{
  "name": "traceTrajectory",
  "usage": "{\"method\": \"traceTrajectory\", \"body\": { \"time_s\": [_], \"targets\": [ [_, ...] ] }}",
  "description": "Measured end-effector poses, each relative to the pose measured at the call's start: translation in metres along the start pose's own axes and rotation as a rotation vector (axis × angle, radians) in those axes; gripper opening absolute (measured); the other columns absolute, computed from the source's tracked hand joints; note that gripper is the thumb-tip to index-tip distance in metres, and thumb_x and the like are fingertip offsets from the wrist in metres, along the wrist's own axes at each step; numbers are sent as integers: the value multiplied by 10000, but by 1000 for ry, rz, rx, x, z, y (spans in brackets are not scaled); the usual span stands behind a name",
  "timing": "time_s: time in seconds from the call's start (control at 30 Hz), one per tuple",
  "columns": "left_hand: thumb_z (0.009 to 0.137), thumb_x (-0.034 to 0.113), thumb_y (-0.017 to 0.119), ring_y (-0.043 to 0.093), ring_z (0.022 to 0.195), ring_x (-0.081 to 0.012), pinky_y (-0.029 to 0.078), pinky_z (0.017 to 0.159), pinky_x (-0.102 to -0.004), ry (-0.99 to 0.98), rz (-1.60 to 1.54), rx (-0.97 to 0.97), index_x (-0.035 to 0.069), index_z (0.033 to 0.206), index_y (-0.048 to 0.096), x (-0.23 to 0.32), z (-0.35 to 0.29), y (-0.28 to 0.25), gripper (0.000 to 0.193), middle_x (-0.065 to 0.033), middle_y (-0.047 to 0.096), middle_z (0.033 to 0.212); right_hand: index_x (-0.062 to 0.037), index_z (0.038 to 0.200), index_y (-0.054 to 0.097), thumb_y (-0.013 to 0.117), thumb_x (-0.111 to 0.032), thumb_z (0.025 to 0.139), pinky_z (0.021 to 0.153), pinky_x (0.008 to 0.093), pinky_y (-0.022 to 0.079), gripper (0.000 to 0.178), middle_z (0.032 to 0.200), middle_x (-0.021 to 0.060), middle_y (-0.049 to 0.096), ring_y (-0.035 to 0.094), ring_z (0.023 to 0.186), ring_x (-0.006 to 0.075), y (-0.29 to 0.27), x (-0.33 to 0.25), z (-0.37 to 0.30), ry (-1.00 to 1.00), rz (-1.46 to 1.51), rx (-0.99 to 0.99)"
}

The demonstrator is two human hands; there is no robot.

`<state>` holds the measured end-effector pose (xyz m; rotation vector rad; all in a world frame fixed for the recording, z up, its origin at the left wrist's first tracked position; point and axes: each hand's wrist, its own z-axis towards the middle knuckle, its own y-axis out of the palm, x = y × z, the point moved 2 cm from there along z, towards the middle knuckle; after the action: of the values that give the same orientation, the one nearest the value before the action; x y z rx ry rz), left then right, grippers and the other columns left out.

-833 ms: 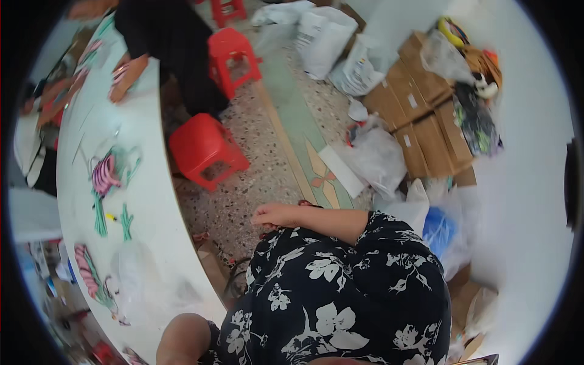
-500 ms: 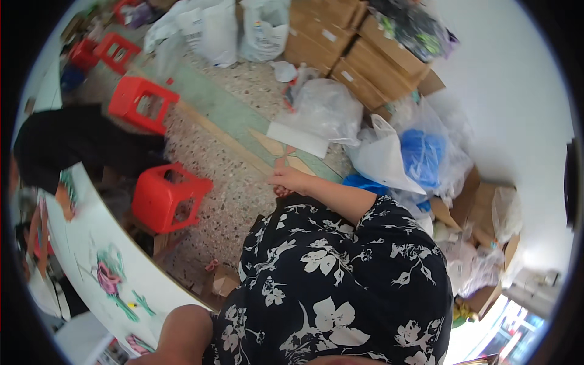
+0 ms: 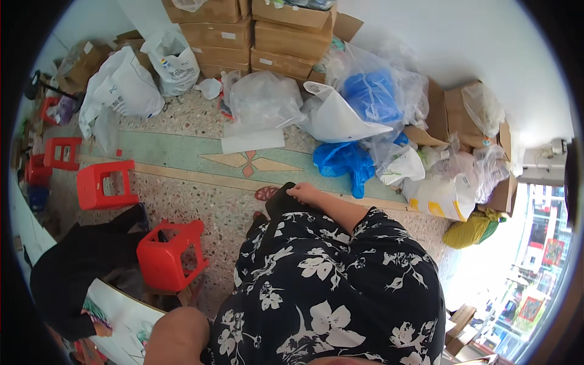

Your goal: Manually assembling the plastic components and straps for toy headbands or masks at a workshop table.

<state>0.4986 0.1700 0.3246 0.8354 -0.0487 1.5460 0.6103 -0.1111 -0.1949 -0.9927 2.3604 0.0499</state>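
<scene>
My right hand point(image 3: 303, 193) is closed, its fingers gathered at the upper edge of a piece of black cloth point(image 3: 280, 202) beyond the hem of my black-and-white floral clothing point(image 3: 322, 267). Whether this cloth is part of what I wear, I cannot tell. Past it, a dark red patterned shoe point(image 3: 266, 193) shows on the speckled floor. At the lower left my left arm point(image 3: 179, 331) comes into view, but the hand lies outside the picture. Near that arm stands a white table point(image 3: 131, 316) with green and pink pieces on it.
Red plastic stools point(image 3: 173, 255) stand to the left, beside a person in black point(image 3: 91, 261) leaning over the table. Stacked cardboard boxes point(image 3: 219, 38), white sacks point(image 3: 125, 85), clear bags point(image 3: 264, 100) and a blue bag point(image 3: 347, 164) line the wall. A bright doorway point(image 3: 529, 267) is at the right.
My view has swung to the right, so the boxes and stools sit further left and the doorway shows more. My right hand stays closed in front of me; more black cloth shows beside it.
</scene>
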Motion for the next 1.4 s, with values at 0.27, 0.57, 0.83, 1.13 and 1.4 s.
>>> {"method": "traceTrajectory", "body": {
  "time_s": [0.27,0.57,0.83,1.13,1.4],
  "targets": [
    [1009,254,377,646,888,-183,524,677,-346,210,148,389,284,1122,615,-23,-20,38,265,-29,661,1020,-38,830,641,691,-346,825,481,278,412,312,668,26,563,499,534,126,-26,93,-39,127,132,238],
    [1006,311,388,497,479,-130,422,429,-283,154,783,171,119,739,502,-32,50,-19,348,2,456,583,-22,821,652,677,-401,802,499,320,443,380,654,62,603,560,542,165,-78,98,-15,56,80,235],
    [1007,373,379,446,436,-123,398,394,-305,-75,863,254,106,666,468,-87,141,-72,443,5,457,568,5,807,668,660,-437,770,611,395,513,444,724,158,661,644,619,268,-164,135,36,17,-51,406],
    [992,317,404,451,507,-116,362,493,-299,-80,444,136,177,827,548,-156,215,-146,260,15,482,659,26,811,671,642,-454,750,736,470,498,485,795,232,666,649,800,370,-242,196,31,109,-150,389],
    [988,282,408,482,522,-125,370,487,-301,-153,487,283,161,890,601,-180,239,-154,248,-5,512,673,15,808,686,640,-454,744,783,457,501,476,853,230,677,656,870,368,-237,211,47,159,-95,394]
  ]
}}
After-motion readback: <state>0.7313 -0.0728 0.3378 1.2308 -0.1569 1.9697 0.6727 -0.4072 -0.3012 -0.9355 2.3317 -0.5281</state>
